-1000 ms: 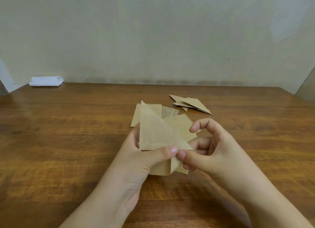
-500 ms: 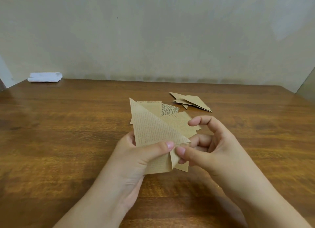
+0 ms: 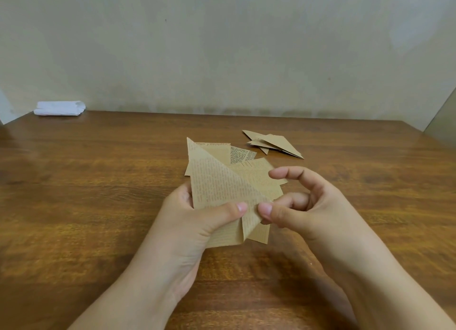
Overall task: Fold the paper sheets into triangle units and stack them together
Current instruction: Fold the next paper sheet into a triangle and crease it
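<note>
Two hands work one sheet (image 3: 217, 184) held just above the table (image 3: 98, 206), over the loose sheets (image 3: 246, 157). Left hand (image 3: 197, 221) grips it w/ thumb curled across the front, fingers hidden behind. Right hand (image 3: 303, 206) pinches the lower right corner, thumb on the small flap turned down there; index finger is lifted and curled, touching nothing. Sheet's long edge runs from top-left point down to that corner, so the right hand is nearer the next crease, prob. pressing the flap flat. Finished triangles (image 3: 274, 143) lie beyond, to the right, well apart from the hands. Back of the sheet and how many layers it has: can't tell. White cloth (image 3: 59, 108) sits far left.
</note>
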Available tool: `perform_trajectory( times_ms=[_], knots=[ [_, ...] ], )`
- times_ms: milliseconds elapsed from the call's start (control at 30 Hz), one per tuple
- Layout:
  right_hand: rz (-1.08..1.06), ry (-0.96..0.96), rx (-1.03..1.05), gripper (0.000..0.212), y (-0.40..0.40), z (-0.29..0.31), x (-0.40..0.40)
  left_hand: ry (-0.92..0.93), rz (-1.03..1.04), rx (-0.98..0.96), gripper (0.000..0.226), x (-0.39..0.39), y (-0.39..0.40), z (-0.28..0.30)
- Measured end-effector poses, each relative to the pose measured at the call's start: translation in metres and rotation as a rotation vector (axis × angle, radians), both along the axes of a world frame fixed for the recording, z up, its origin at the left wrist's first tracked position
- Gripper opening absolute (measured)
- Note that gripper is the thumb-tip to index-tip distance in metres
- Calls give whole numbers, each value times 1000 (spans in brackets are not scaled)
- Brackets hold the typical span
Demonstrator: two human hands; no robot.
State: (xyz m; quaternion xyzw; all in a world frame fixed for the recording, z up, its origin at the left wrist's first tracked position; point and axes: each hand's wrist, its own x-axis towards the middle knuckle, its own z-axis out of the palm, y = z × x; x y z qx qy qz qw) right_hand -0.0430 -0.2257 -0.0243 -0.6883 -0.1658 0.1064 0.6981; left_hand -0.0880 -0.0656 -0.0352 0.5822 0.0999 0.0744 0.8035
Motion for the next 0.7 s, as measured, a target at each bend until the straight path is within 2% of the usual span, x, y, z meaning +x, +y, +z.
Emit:
perform_trajectory(
  times_ms=[133,267,367,567,700],
  knots=[
    [-25,33,-1,65,-2,-1,2,-15,5,0,64,0,0,-1],
    [91,93,-94,44,-3,0,0,-24,30,-14,55,1,1,-1],
    [120,44,-188,40,-2,0,-2,-6,15,-45,54,0,1,0],
    [83,-41,-268,24,-1,0,-3,61,-40,-72,54,-2,3,0],
    [63,-71,-295,20,-2,-1,-3,84,-95,-48,56,-3,3,0]
  ],
)
